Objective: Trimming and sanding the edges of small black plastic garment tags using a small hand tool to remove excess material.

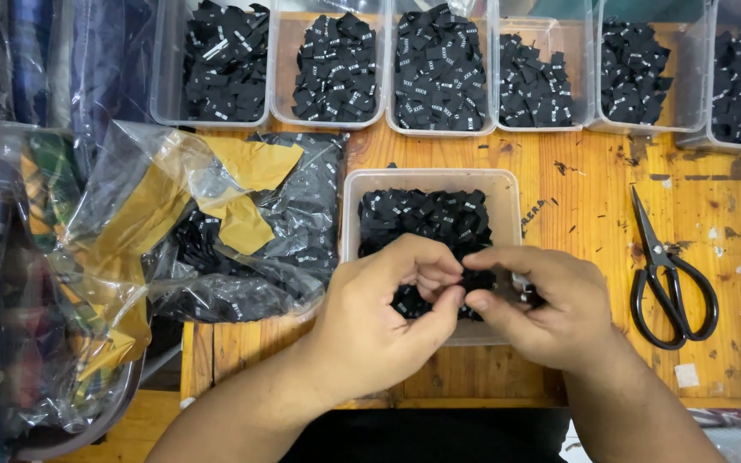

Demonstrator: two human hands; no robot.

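Both hands, left hand [385,296] and right hand [542,300], meet fingertip to fingertip, pinching 1 black label [476,280] over the tub [508,184].

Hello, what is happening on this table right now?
A person works with both bare hands over a clear plastic tub of small black fabric labels. The left hand and the right hand meet above the tub, fingertips pinching some labels between them. A row of similar tubs with black labels stands along the far edge of the wooden table. Black scissors lie to the right, a crumpled plastic bag to the left.
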